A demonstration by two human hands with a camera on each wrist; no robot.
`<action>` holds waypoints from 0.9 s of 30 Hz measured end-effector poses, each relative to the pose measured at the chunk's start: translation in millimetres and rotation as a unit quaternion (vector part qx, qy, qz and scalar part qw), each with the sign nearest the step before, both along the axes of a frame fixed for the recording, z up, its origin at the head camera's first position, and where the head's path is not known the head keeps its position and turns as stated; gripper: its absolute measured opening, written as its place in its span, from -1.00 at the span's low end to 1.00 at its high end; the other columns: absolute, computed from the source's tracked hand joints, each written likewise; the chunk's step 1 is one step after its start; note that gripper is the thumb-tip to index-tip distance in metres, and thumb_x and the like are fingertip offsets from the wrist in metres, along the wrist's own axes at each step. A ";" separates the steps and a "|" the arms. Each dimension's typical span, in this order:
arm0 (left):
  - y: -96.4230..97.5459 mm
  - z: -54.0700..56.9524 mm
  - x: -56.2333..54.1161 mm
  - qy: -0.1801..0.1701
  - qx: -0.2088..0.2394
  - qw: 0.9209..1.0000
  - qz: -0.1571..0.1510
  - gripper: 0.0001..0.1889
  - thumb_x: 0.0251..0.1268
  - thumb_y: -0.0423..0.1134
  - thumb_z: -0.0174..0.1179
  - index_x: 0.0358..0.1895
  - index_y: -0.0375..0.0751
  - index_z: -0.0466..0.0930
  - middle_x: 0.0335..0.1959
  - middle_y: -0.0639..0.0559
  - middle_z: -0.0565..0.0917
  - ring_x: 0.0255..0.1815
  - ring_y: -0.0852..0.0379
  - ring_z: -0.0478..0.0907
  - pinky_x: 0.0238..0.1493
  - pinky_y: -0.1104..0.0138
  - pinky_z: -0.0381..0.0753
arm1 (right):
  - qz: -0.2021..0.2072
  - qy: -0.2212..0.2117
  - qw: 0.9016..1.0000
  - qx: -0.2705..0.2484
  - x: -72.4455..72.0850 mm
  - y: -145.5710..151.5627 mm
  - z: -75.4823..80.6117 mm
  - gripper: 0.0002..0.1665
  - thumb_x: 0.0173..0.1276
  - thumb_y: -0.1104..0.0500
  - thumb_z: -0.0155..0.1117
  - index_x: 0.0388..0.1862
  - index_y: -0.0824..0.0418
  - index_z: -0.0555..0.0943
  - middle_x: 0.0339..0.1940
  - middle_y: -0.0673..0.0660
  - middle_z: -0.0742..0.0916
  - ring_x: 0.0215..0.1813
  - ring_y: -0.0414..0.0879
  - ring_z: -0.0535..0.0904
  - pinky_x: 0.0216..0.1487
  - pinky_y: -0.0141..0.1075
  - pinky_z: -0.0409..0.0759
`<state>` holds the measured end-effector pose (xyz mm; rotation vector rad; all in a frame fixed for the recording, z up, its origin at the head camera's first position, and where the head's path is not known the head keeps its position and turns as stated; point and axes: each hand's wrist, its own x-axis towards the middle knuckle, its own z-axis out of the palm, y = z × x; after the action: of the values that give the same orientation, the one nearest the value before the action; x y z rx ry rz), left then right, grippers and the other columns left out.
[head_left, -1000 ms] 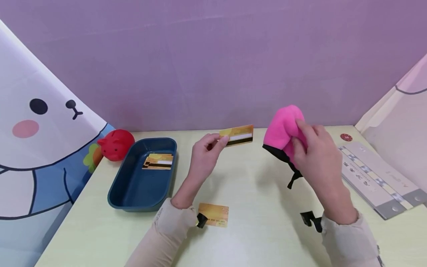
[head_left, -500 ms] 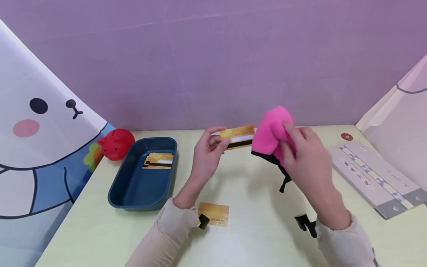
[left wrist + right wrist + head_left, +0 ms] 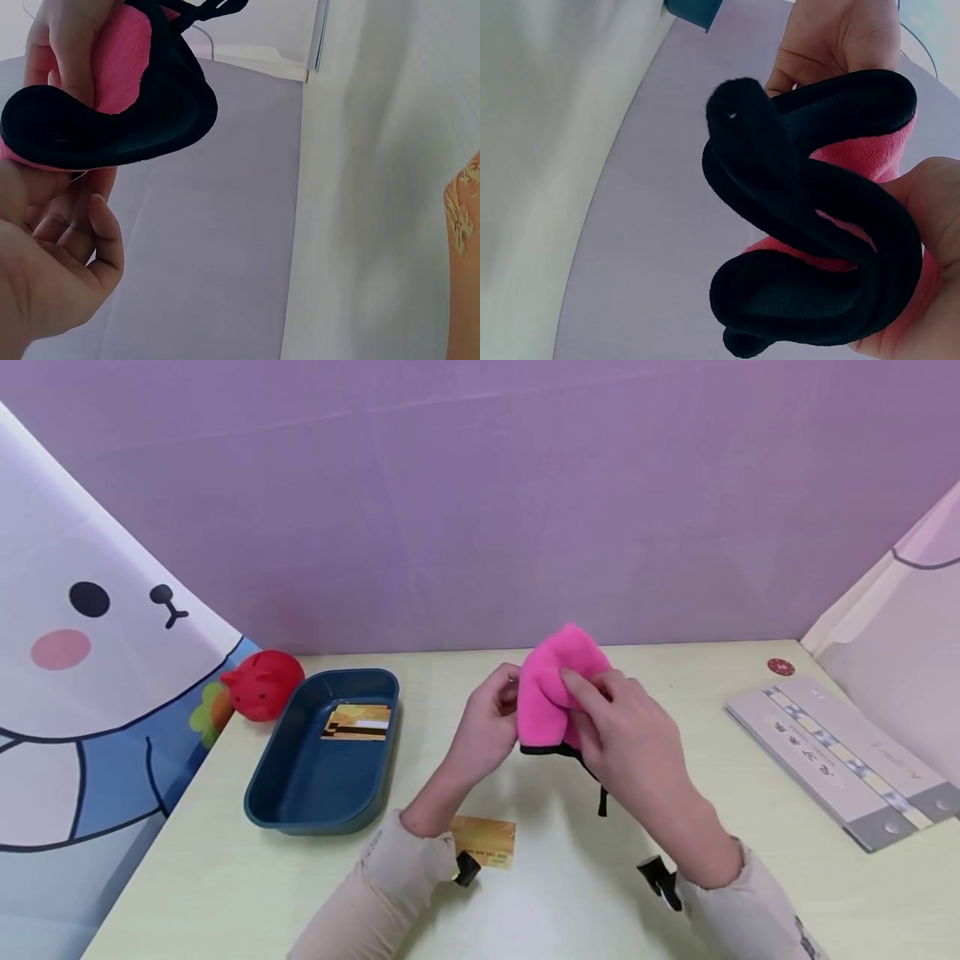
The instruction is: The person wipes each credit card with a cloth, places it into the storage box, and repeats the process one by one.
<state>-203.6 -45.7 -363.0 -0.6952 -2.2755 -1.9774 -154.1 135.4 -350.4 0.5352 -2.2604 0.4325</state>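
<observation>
My right hand (image 3: pixel 633 743) pinches a pink fleece piece (image 3: pixel 551 693), like a small pouch or cap, with thick black edging and a thin black strap. It is held above the table, and in the right wrist view its black edging (image 3: pixel 889 225) bends in an S. At its left edge is my left hand (image 3: pixel 483 727), fingers curled. The gold card that this hand was pinching is now behind the pink piece; only a thin pale edge shows by the fingers (image 3: pixel 64 225) in the left wrist view. Another gold card (image 3: pixel 487 839) lies on the table near my left cuff.
A dark blue tray (image 3: pixel 315 789) stands at left, with gold cards (image 3: pixel 356 722) inside. Beside it sits a red piggy bank (image 3: pixel 264 687). A flat grey box or folder (image 3: pixel 840 760) lies at right, near a small red disc (image 3: pixel 780 667). A purple cloth backdrop (image 3: pixel 480 510) rises behind the table.
My right hand has brought the pink piece leftward to my left hand. The card in the left hand, visible before, is now covered. My left hand has shifted slightly right.
</observation>
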 end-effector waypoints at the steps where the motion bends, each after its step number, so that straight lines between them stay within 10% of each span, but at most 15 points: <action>1: 0.2 -0.2 -0.5 0.001 0.002 1.000 -0.005 -0.74 0.33 -0.58 0.10 0.03 -0.30 0.50 -0.19 -0.29 0.74 -0.31 0.08 0.52 -0.22 0.36 0.52 | -0.003 -0.004 1.000 -0.002 0.0 0.8 0.2 -0.52 0.22 0.24 0.46 0.16 0.15 0.66 -0.25 0.22 0.64 -0.35 0.11 0.53 -0.48 -0.12 0.54; 15: -5.5 4.2 -3.5 -0.009 0.027 0.999 -0.037 -0.69 0.40 -0.46 0.18 0.16 -0.27 0.49 -0.29 -0.35 0.62 -0.38 0.21 0.61 -0.24 0.38 0.59 | -0.032 -0.031 0.998 -0.033 -3.7 18.6 1.8 -0.53 0.24 0.30 0.39 0.16 0.19 0.65 -0.29 0.26 0.62 -0.36 0.10 0.51 -0.57 -0.08 0.51; 27: -22.5 11.9 -11.3 -0.043 0.065 0.997 0.004 -0.67 0.42 -0.39 0.19 0.20 -0.23 0.49 -0.41 0.12 0.64 -0.41 0.10 0.45 -0.28 0.35 0.50 | -0.071 -0.038 0.993 -0.088 -6.1 42.0 13.8 -0.54 0.34 0.30 0.26 0.23 0.24 0.62 -0.16 0.36 0.67 -0.21 0.22 0.59 -0.43 0.16 0.57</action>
<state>-214.9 -68.1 -351.1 -0.5990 -2.1658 -2.1683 -160.2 177.4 -336.7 0.2693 -2.2869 0.5815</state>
